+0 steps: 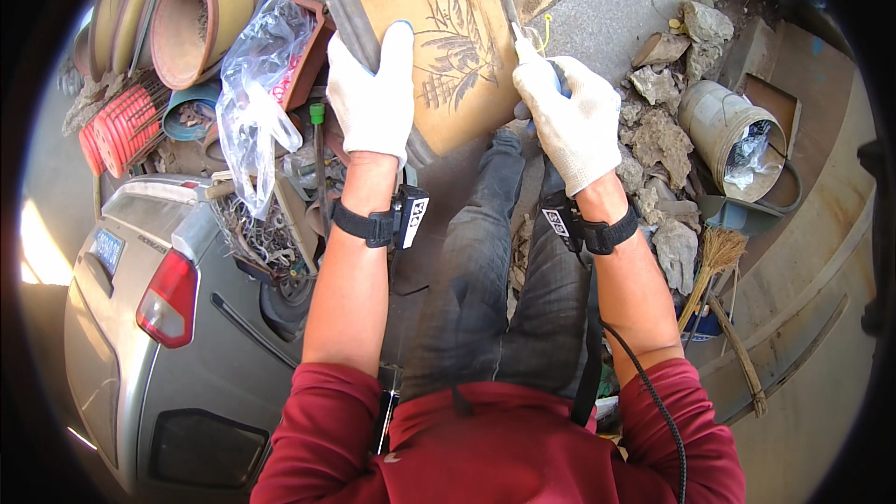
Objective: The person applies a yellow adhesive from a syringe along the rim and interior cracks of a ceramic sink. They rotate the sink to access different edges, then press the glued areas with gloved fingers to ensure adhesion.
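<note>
A tan rectangular piece [450, 121], like the side of a planter, stands tilted in front of me with a dark etched plant pattern and grey edges. My left hand [375, 98], in a white glove, grips its left edge, thumb against the patterned face and fingers mostly hidden. At the opposite edge, my gloved right hand [577, 117] is closed around a slim tool [561, 80] with a dark bluish handle. Its narrow pale tip points up along that edge; the exact kind of tool cannot be made out.
Clay pots [177, 28] and a clear plastic bag [261, 93] crowd the left, above a parked silver car [168, 317]. Rough rocks [665, 149], a tipped whitish bucket [723, 126] and a straw broom [717, 257] lie to the right. Grey paving [607, 0] runs beyond the tan piece.
</note>
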`<control>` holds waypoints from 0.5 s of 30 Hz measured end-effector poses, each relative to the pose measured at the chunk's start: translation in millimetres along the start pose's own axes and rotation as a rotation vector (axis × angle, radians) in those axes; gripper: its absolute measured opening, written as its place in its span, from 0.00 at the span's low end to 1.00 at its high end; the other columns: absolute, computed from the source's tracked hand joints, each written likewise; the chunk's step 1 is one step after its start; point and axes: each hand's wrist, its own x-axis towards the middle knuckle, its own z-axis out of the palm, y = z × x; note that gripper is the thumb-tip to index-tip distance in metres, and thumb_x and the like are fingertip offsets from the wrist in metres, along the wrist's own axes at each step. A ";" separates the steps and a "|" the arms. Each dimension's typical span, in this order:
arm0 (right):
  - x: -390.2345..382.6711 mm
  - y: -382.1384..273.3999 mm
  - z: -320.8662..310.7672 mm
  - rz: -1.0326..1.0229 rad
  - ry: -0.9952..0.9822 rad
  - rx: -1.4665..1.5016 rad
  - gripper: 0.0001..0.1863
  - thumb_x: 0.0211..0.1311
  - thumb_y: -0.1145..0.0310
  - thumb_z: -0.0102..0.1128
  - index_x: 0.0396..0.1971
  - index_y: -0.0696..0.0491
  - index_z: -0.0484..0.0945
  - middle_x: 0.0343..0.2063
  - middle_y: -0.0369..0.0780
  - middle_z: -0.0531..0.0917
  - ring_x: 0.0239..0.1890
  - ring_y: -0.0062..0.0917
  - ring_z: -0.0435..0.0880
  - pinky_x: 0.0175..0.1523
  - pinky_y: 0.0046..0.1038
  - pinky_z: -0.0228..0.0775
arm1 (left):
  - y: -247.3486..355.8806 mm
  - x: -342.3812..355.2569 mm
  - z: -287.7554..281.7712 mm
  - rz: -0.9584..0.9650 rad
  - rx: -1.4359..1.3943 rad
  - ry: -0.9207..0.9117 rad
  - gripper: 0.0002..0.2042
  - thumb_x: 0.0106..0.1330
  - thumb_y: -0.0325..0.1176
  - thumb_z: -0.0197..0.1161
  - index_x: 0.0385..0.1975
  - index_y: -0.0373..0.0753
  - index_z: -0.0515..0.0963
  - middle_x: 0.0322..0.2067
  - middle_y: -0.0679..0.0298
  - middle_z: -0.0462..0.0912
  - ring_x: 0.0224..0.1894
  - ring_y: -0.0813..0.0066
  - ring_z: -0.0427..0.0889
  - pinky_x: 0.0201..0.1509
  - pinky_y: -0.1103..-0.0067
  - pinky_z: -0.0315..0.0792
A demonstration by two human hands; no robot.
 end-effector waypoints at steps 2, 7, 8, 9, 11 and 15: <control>-3.6 -1.0 0.2 0.044 0.006 0.080 0.19 0.67 0.55 0.68 0.30 0.58 0.86 0.18 0.39 0.85 0.22 0.20 0.83 0.31 0.27 0.74 | -1.2 0.0 -0.1 0.001 -0.013 -0.008 0.30 0.68 0.44 0.72 0.59 0.26 0.74 0.50 0.43 0.87 0.52 0.51 0.88 0.60 0.66 0.78; -3.7 -1.7 3.2 0.011 -0.004 0.092 0.17 0.68 0.57 0.69 0.33 0.58 0.87 0.18 0.37 0.85 0.21 0.17 0.82 0.29 0.24 0.73 | -3.3 0.0 -0.3 0.026 0.014 -0.004 0.29 0.68 0.45 0.72 0.58 0.26 0.74 0.49 0.43 0.87 0.51 0.50 0.88 0.58 0.65 0.78; -2.3 -2.0 4.1 0.007 -0.010 0.093 0.15 0.68 0.59 0.70 0.35 0.59 0.87 0.18 0.35 0.85 0.20 0.14 0.80 0.27 0.22 0.71 | -3.5 0.1 -0.5 0.029 0.024 -0.003 0.29 0.68 0.45 0.72 0.58 0.26 0.75 0.49 0.43 0.87 0.51 0.50 0.88 0.58 0.65 0.78; -0.8 -2.3 4.9 0.003 -0.016 0.094 0.14 0.68 0.61 0.71 0.37 0.59 0.87 0.18 0.34 0.85 0.19 0.11 0.79 0.25 0.19 0.70 | -3.6 0.3 -0.5 0.032 0.034 -0.002 0.29 0.68 0.45 0.72 0.57 0.26 0.75 0.49 0.43 0.88 0.51 0.49 0.88 0.57 0.65 0.78; 1.9 -3.4 6.3 0.015 -0.006 0.040 0.14 0.68 0.61 0.71 0.36 0.59 0.87 0.18 0.34 0.85 0.19 0.11 0.79 0.25 0.19 0.70 | -3.5 0.5 -0.5 0.034 0.026 -0.002 0.28 0.68 0.45 0.72 0.56 0.27 0.75 0.48 0.43 0.88 0.50 0.49 0.88 0.57 0.64 0.78; 3.2 -4.7 6.5 -0.019 0.013 -0.032 0.15 0.68 0.60 0.71 0.35 0.59 0.87 0.18 0.34 0.85 0.19 0.12 0.80 0.25 0.20 0.71 | -1.8 0.3 -0.3 0.024 0.004 -0.001 0.27 0.68 0.45 0.72 0.55 0.27 0.76 0.48 0.44 0.88 0.50 0.49 0.88 0.56 0.64 0.78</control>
